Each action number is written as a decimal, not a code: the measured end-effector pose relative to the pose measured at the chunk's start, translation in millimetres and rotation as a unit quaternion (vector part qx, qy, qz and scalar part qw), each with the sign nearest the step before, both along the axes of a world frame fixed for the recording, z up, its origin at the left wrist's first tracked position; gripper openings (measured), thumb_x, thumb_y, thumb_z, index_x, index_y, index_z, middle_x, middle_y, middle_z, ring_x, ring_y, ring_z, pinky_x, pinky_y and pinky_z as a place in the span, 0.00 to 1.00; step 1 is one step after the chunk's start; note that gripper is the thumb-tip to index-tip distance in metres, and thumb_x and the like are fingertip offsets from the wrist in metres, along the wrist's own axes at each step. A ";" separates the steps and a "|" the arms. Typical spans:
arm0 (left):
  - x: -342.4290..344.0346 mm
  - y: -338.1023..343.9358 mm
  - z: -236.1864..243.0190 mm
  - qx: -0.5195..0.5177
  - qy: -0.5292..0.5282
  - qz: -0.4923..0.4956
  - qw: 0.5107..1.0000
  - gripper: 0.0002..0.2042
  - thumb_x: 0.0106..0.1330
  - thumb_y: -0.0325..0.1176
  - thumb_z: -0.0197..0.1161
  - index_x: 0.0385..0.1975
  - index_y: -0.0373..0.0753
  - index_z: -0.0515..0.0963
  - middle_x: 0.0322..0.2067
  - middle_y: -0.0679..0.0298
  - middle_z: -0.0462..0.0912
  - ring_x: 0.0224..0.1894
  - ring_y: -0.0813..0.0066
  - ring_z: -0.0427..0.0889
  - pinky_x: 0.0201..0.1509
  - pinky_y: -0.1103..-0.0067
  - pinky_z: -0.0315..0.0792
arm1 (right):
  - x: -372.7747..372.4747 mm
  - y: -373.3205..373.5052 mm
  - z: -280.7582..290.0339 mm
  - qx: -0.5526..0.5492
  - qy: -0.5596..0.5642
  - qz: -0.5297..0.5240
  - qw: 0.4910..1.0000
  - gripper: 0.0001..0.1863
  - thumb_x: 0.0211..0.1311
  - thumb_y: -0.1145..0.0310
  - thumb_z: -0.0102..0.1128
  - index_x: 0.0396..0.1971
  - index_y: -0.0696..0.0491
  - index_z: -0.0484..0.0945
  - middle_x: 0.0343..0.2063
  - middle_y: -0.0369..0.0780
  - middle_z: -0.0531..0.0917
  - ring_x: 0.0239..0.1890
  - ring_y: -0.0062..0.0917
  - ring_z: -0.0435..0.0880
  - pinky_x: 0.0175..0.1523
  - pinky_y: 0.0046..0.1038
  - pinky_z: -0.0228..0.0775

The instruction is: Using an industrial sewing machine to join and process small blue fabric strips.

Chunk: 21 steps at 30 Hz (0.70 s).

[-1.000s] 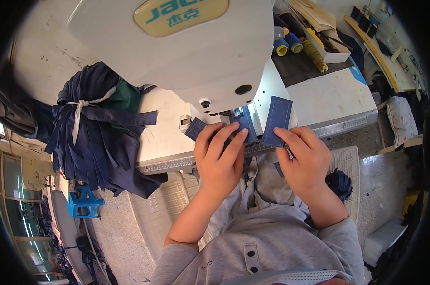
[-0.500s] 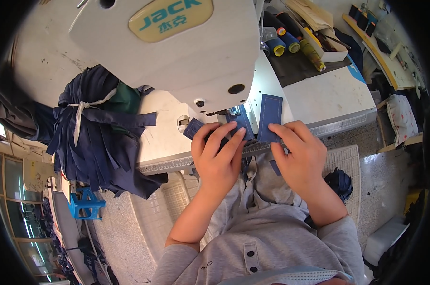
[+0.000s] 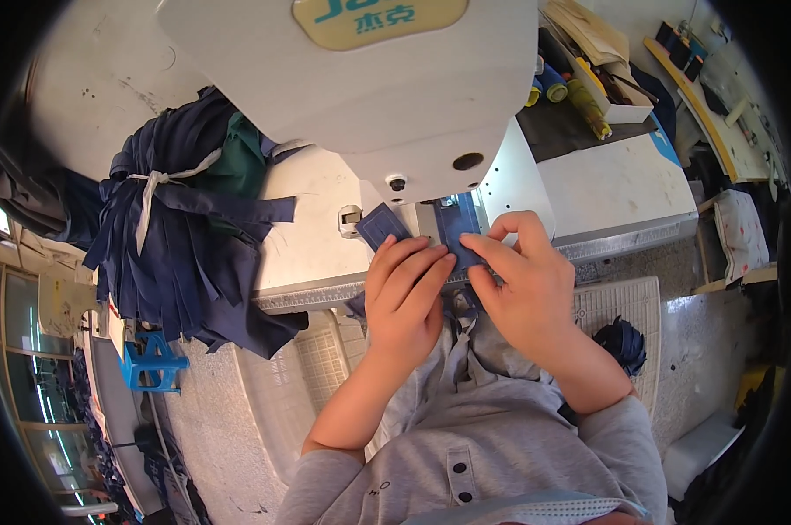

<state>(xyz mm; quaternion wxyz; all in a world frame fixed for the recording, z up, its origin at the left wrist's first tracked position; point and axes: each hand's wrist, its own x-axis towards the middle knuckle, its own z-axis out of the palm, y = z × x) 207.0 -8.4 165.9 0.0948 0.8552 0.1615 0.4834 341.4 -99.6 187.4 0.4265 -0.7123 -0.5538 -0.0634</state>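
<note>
A white sewing machine [image 3: 351, 96] has a lit needle area [image 3: 450, 201] above a blue stitched fabric piece [image 3: 455, 223]. A second blue stitched piece [image 3: 379, 223] lies at an angle to its left. My left hand [image 3: 406, 311] rests with curved, slightly spread fingers at the lower ends of both pieces, fingertips touching the cloth. My right hand [image 3: 526, 289] has its index fingertip on the piece under the needle and its thumb at the lower edge; what lies under the fingers is partly hidden.
A tied bundle of navy strips [image 3: 168, 219] lies left on the machine table [image 3: 299, 262]. Thread cones [image 3: 588, 105] and a box [image 3: 627, 114] sit back right. A blue stool [image 3: 155, 359], a cushion [image 3: 738, 236] and a side shelf [image 3: 719, 131] surround the table.
My right hand has moved left, bringing its fabric piece from the right of the needle area to beneath it. My left hand remains on the cloth. The view has shifted slightly.
</note>
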 end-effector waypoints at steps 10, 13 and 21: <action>5.8 0.3 -7.9 0.000 -0.003 0.030 1.000 0.14 0.46 0.19 0.70 0.34 0.36 0.80 0.44 0.60 0.84 0.48 0.58 0.81 0.61 0.60 0.69 | 7.9 -0.3 -6.9 0.000 -0.099 0.041 0.994 0.22 0.44 0.69 0.72 0.44 0.53 0.84 0.47 0.33 0.78 0.22 0.23 0.80 0.29 0.25 0.73; 5.5 0.4 -6.9 0.000 0.000 0.036 0.999 0.14 0.45 0.17 0.70 0.33 0.36 0.80 0.44 0.59 0.85 0.48 0.57 0.82 0.61 0.61 0.69 | 8.1 -0.9 -9.2 -0.004 -0.093 0.029 0.995 0.22 0.44 0.68 0.72 0.44 0.53 0.84 0.48 0.34 0.78 0.21 0.22 0.79 0.29 0.25 0.73; 7.4 0.7 -6.6 -0.007 0.006 0.042 0.999 0.13 0.46 0.17 0.68 0.33 0.36 0.80 0.44 0.60 0.85 0.48 0.58 0.81 0.62 0.60 0.68 | 9.8 -2.4 -8.7 -0.028 -0.103 0.014 0.994 0.23 0.46 0.67 0.71 0.46 0.50 0.83 0.53 0.35 0.77 0.18 0.22 0.78 0.26 0.25 0.72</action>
